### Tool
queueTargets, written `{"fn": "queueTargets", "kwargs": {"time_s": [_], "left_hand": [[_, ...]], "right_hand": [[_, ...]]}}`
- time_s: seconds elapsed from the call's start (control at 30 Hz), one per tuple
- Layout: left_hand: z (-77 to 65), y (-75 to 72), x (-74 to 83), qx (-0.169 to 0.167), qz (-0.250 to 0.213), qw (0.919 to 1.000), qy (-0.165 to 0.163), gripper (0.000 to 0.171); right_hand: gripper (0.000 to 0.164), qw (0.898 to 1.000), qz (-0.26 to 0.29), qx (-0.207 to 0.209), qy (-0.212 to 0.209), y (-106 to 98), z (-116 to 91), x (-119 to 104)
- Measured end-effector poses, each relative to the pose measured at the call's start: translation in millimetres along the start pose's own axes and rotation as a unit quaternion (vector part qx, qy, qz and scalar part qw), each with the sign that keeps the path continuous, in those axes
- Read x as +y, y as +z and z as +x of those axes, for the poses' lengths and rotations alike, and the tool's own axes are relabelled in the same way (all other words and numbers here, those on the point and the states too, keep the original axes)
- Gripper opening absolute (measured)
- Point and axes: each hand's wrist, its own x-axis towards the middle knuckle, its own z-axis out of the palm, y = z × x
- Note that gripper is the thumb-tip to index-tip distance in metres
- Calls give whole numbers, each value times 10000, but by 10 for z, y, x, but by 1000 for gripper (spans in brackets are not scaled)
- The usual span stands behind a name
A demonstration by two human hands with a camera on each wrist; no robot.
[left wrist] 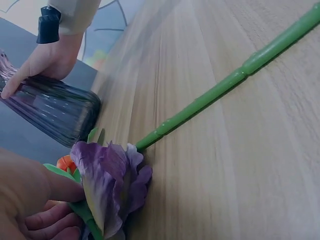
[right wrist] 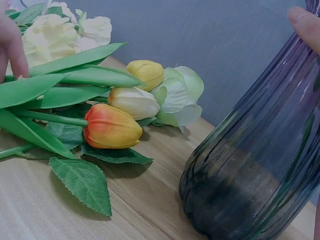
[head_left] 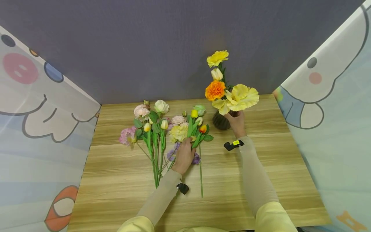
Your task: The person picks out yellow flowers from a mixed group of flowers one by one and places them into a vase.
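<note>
My right hand (head_left: 238,124) grips the neck of a dark ribbed glass vase (head_left: 221,121), whose body shows close up in the right wrist view. Out of the vase rise a yellow carnation (head_left: 217,58), a white tulip (head_left: 216,74), an orange carnation (head_left: 215,90) and a large pale-yellow flower (head_left: 242,98). Among the flowers on the table, my left hand (head_left: 185,157) pinches green tulip stems just below their leaves. The red-yellow tulip (right wrist: 114,127), white tulip (right wrist: 134,102) and yellow tulip (right wrist: 146,74) lie together there. A purple flower (left wrist: 107,185) is beside the left fingers.
Left of that hand lie pink roses (head_left: 141,110), a white rose (head_left: 161,106), pale-yellow tulips (head_left: 147,127) and a pink-purple flower (head_left: 127,136) on the wooden table (head_left: 116,193). One long green stem (head_left: 201,174) points toward the front edge. A grey wall (head_left: 150,48) stands behind.
</note>
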Motion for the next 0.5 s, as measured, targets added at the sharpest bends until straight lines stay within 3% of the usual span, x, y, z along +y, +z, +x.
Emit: {"fn": "queueTargets", "kwargs": {"time_s": [0.23, 0.5], "left_hand": [[7, -21, -18, 3, -201, 9997, 100, 38], [11, -62, -18, -64, -438, 9989, 125, 35]], "right_hand": [[37, 9998, 151, -44, -136, -3, 8, 18], [34, 9999, -130, -2, -58, -6, -2, 30]]}}
